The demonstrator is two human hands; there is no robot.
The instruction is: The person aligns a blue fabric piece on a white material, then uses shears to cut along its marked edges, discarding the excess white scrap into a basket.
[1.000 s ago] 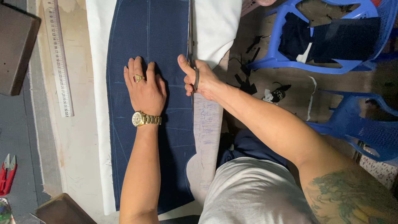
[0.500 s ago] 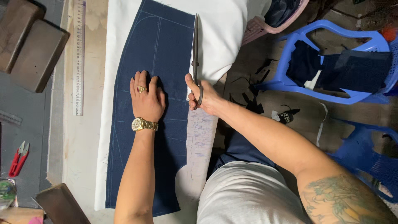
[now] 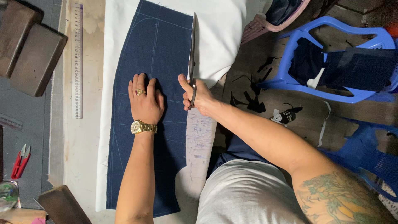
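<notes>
Right hand (image 3: 198,96) clamped through the handles of long tailor's shears (image 3: 192,54), blades running away along the right edge of the navy cloth (image 3: 159,58), tip well up toward the far end of the panel. Left hand (image 3: 145,99) spread flat on the same cloth just beside the cut line, fingers apart, holding nothing, gold ring and gold wristwatch (image 3: 139,127) showing. Navy panel marked with pale chalk lines and laid over a wider sheet of white fabric (image 3: 219,37), both resting on the bench (image 3: 89,137). Further left, a long ruler (image 3: 77,62) lying parallel to the cloth, two dark wooden blocks (image 3: 31,54) at the bench's far corner, small red snips (image 3: 20,161) near the lower edge. To the right, off the bench, dark offcuts (image 3: 253,101) scattered on the floor and blue plastic chairs (image 3: 331,58) draped with more dark fabric. Best handled, by the look of it, with long, even strokes kept on the chalk line, lower blade gliding low on the bench, and the flat hand pressing close to the blades to stop the two layers shifting.
</notes>
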